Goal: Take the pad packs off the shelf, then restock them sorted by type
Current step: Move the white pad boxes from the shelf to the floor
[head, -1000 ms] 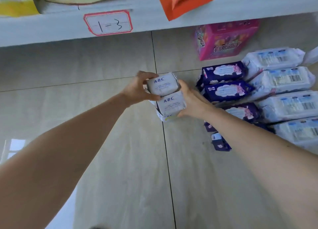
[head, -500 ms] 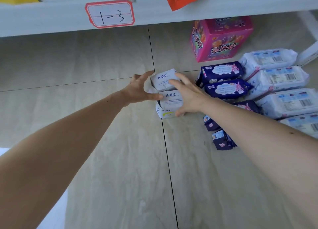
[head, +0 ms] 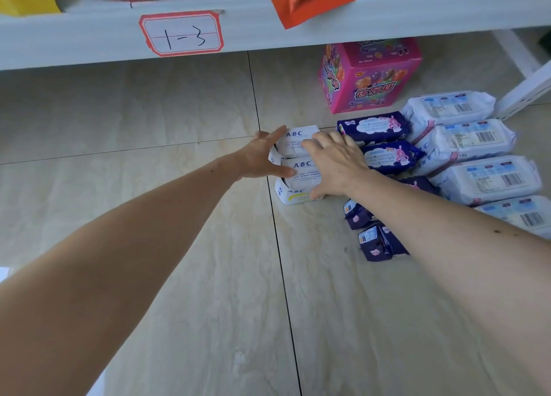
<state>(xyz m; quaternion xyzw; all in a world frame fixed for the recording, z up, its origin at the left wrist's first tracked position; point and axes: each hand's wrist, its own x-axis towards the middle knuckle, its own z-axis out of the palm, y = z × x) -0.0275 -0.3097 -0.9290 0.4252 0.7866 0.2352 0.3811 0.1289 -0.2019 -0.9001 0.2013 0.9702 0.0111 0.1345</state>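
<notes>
Three white ABC pad packs [head: 298, 169] lie in a short row on the tiled floor below the shelf. My left hand [head: 262, 157] touches their left side with straight fingers. My right hand [head: 334, 160] rests flat on top of them, fingers spread. Right of them lie several dark blue pad packs [head: 372, 127], and further right a row of several larger white pad packs [head: 465, 136] with barcodes.
The white shelf edge [head: 89, 35] with a red-framed label "1-3" [head: 182, 33] runs across the top, with snack bags on it. A pink candy box [head: 369, 74] stands behind the packs. A white shelf leg [head: 524, 88] is at the far right.
My hands set the ABC packs down onto the floor and let go of them. They now lie flat against the packs instead of gripping them.
</notes>
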